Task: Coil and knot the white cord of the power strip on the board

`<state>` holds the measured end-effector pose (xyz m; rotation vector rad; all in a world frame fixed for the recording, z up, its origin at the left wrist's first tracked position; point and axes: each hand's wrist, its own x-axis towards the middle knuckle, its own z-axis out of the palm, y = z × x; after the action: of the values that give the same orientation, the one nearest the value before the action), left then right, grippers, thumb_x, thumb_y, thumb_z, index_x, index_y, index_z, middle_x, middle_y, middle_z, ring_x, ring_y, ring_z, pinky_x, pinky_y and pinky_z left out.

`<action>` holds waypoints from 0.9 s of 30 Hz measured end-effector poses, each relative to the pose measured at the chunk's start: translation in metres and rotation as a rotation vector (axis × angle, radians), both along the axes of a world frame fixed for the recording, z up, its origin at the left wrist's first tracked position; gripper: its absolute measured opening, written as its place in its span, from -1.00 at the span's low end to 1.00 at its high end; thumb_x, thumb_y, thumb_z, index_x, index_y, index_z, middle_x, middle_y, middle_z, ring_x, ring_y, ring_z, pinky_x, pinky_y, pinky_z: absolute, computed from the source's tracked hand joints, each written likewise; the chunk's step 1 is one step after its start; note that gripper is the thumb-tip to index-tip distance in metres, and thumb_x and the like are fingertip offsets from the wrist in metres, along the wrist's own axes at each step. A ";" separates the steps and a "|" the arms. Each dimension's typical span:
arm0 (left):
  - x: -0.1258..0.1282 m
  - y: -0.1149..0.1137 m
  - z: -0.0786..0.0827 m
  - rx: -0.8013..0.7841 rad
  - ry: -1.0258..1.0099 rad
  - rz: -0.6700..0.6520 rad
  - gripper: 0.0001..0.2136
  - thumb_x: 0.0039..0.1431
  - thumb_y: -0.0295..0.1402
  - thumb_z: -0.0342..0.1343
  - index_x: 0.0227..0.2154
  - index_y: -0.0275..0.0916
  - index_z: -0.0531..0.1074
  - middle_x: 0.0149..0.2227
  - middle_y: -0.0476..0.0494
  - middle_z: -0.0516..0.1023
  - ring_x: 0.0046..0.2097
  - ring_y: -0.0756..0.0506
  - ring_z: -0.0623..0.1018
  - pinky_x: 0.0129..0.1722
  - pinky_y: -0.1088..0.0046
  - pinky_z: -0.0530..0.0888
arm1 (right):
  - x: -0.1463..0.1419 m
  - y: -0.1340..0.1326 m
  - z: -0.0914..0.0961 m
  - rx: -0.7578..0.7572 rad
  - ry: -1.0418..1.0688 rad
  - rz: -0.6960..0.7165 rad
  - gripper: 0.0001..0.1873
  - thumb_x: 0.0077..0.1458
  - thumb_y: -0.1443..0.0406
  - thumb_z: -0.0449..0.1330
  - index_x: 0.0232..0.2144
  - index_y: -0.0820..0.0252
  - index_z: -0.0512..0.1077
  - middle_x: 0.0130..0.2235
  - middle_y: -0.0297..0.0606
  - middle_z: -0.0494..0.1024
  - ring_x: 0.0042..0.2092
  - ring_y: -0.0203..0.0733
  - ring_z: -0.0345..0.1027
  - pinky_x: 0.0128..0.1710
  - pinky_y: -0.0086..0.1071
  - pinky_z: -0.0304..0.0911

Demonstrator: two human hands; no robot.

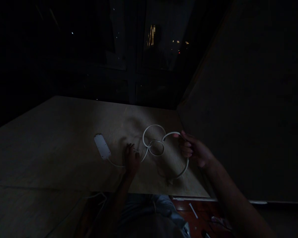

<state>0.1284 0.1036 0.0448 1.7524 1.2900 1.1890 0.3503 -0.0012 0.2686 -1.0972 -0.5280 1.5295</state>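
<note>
A white power strip [102,146] lies on the tabletop, a flat oblong block with small dark dots on its upper face. Its white cable [154,125] runs from the near end to my left hand [132,160], whose fingers are curled around it just above the table. Beyond that hand the cable forms two loops, one large and one small. On the right, my right hand [192,148] is closed around another stretch of the cable and holds it raised. From there the cable hangs in a curve toward the table's front, its end too dark to make out.
The pale table [72,125] meets a dark window [129,86] at the back and a dark panel [250,115] on the right. A thin cord [99,195] hangs at the front edge. Below, small items lie on the reddish floor [183,205].
</note>
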 end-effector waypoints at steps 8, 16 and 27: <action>0.041 -0.001 0.024 -0.453 -0.335 -0.343 -0.56 0.01 -0.14 0.26 -0.06 -0.19 0.41 0.00 -0.26 0.55 0.06 -0.24 0.52 0.04 0.22 0.42 | -0.001 -0.007 -0.003 0.118 -0.032 0.031 -0.74 0.04 0.18 0.28 -0.27 0.25 0.50 -0.62 -0.58 -0.03 -0.62 -0.46 -0.33 -0.69 -0.57 -0.21; 0.067 0.012 0.024 -0.819 -0.572 -0.344 -0.51 0.00 0.10 0.10 -0.26 -0.26 0.43 -0.34 -0.23 0.64 -0.45 -0.10 0.58 -0.44 0.41 0.44 | -0.025 0.007 -0.072 0.177 -0.197 -0.023 -0.53 -0.04 0.01 0.32 -0.21 0.24 0.47 -0.64 -0.55 0.19 -0.66 -0.47 -0.11 -0.67 -0.52 -0.19; 0.049 0.015 0.034 -0.795 -0.737 -0.119 -0.73 0.02 -0.11 0.05 -0.47 -0.24 0.42 -0.51 -0.10 0.55 -0.54 0.00 0.46 -0.59 0.51 0.25 | -0.021 0.026 -0.137 0.028 -0.300 -0.084 -0.52 -0.21 -0.02 0.35 -0.38 0.23 0.42 -0.69 -0.60 0.17 -0.72 -0.49 -0.13 -0.72 -0.51 -0.25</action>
<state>0.1773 0.1183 0.0791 0.6994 0.9706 0.9198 0.3291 0.0253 0.1318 -1.3201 -0.6955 1.2880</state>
